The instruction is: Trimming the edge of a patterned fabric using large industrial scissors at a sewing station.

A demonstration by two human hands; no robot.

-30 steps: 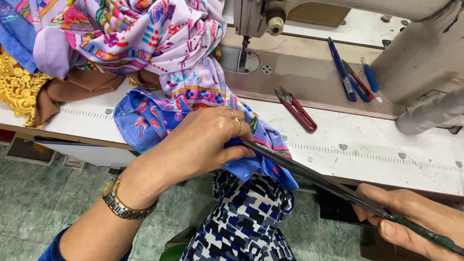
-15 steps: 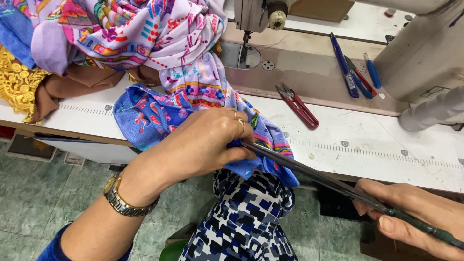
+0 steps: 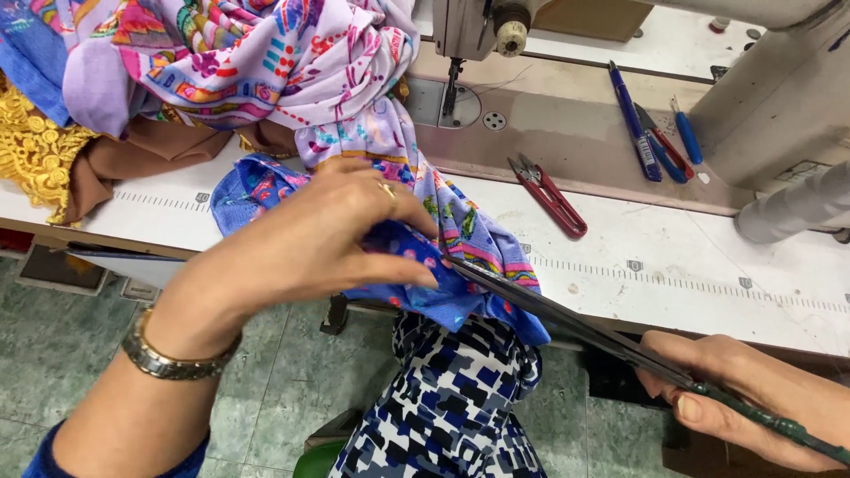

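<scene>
My left hand (image 3: 314, 235) pinches a fold of blue printed fabric (image 3: 460, 239) at the front edge of the sewing table (image 3: 673, 265). A gold watch sits on that wrist. My right hand (image 3: 753, 394), low at the right, grips the green handles of long dark scissors (image 3: 567, 323). The blades reach up and left, and their tips meet the blue fabric just beside my left fingers. The same cloth runs up into a heap of lilac patterned fabric (image 3: 266, 62) on the table.
A sewing machine (image 3: 496, 26) stands at the back. Red thread snips (image 3: 549, 195), a blue pen (image 3: 633, 124) and other small blue and red tools lie on its bed. Yellow lace (image 3: 31, 155) and brown cloth (image 3: 142, 155) lie left. My patterned lap (image 3: 443, 407) is below.
My left hand has slid slightly left and gathered the blue fabric tighter. The scissors stay at the cloth's edge, with my right hand holding them in about the same place.
</scene>
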